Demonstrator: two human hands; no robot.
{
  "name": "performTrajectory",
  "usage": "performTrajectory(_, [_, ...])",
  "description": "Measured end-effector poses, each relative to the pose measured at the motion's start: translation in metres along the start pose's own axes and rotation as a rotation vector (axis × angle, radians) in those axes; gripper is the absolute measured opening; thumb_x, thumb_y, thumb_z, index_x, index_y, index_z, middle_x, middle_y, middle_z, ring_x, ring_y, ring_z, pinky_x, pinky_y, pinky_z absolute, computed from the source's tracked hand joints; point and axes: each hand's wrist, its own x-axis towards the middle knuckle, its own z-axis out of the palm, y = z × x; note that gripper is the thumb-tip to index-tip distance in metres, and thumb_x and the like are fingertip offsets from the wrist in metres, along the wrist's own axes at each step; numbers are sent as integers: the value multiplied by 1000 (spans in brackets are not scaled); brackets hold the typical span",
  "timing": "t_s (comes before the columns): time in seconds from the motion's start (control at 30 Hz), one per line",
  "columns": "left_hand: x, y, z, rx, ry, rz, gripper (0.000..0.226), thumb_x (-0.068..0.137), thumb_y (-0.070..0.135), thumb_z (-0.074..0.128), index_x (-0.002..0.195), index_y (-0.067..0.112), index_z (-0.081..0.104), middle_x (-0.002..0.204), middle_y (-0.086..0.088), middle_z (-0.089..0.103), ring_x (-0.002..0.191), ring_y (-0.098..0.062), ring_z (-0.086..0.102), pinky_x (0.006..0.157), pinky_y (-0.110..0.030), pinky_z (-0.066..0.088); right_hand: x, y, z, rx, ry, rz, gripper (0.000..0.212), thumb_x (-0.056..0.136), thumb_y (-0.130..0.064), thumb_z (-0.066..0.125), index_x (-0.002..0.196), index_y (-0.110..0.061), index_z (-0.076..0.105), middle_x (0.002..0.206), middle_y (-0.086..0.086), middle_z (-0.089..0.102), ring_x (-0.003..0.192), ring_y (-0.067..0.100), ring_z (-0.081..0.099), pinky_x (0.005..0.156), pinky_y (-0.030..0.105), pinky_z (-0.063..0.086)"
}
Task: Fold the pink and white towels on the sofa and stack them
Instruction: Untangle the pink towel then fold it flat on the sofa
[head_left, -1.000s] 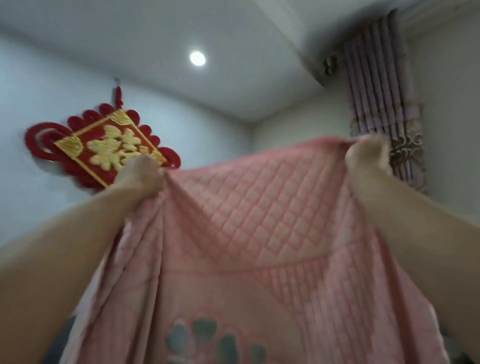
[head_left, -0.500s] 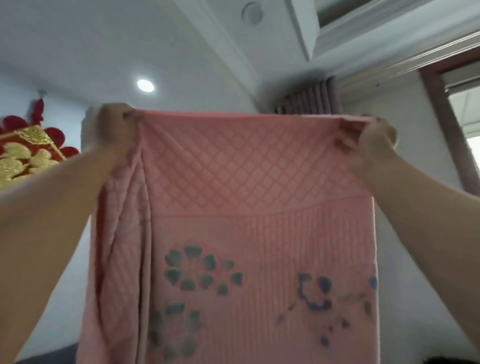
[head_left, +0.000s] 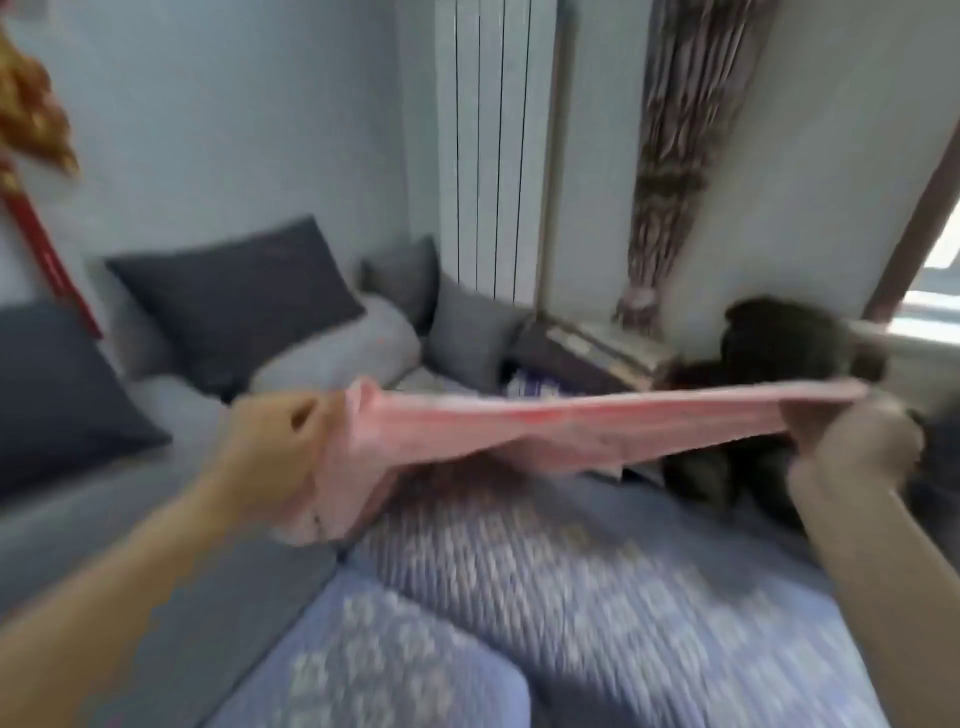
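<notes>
Head view: the left hand (head_left: 270, 457) is curled tight around one end of the pink quilted cotton towel (head_left: 519, 431), the cloth bunched in its fist with a loose fold hanging down below the knuckles. The right hand (head_left: 862, 447) grips the other end, fingers curled under the hem. Between the two hands the towel is pulled out nearly level, seen almost edge-on, sagging a little in the middle. It hangs in the air above the blue-and-white patterned woven sofa cover (head_left: 597, 597), touching nothing but the hands. The whole frame is smeared by motion, so fine finger detail cannot be made out.

Half a second ago the towel was held up high as a flat sheet before the ceiling, its flower print facing the camera; now it has swung down to a flat band over the seat, and the print no longer shows. The camera has tipped from the ceiling down to the sofa.

Along the grey sofa (head_left: 78, 519) sit a dark grey square cushion (head_left: 234, 306) and a second dark cushion (head_left: 57, 395) at the left edge. A white ribbed radiator (head_left: 493, 145) stands against the wall, with a brown patterned curtain (head_left: 675, 156) beside it. A dark furry heap (head_left: 769, 358), too blurred to identify, lies behind the towel's right end. A red and gold wall ornament (head_left: 26, 135) hangs at the far left.
</notes>
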Motion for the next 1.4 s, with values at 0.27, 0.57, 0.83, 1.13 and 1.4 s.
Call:
performTrajectory(0.27, [-269, -123, 94, 76, -481, -504, 43, 88, 33, 75, 127, 25, 60, 110, -3, 58, 95, -28, 64, 81, -39, 45, -33, 117, -225, -802, 164, 256, 33, 87, 9, 46, 111, -3, 66, 76, 5, 67, 70, 22, 60, 65, 27, 52])
performTrajectory(0.57, [-407, -190, 64, 416, -744, -614, 15, 99, 44, 51, 104, 33, 60, 102, -4, 73, 96, -28, 71, 80, -38, 51, -16, 141, -383, -1262, 255, 656, 21, 93, 6, 51, 82, -8, 63, 41, 13, 58, 28, 20, 55, 32, 31, 49])
performTrajectory(0.83, [-491, -174, 59, 385, -784, -1028, 52, 85, 60, 64, 113, 23, 44, 103, -15, 65, 96, -38, 65, 75, -39, 46, -68, 129, -404, -1613, 165, 599, 24, 87, 5, 43, 79, -5, 64, 67, 20, 62, 64, 39, 62, 64, 45, 49])
performTrajectory(1.13, [-490, -188, 64, 511, -947, -1030, 51, 90, 20, 65, 135, 9, 41, 123, -18, 46, 104, -34, 59, 89, -41, 52, -75, 146, -391, -1628, 182, 518, 39, 90, 7, 45, 94, -24, 68, 105, 14, 67, 86, 34, 65, 84, 49, 59])
performTrajectory(1.4, [-499, -227, 53, 368, -843, -1519, 38, 90, 19, 58, 120, -4, 61, 110, -22, 64, 101, -37, 65, 82, -36, 55, -69, 114, -366, -1108, 573, 534, 37, 94, 0, 46, 70, -19, 66, 103, 8, 68, 84, 25, 66, 85, 36, 59])
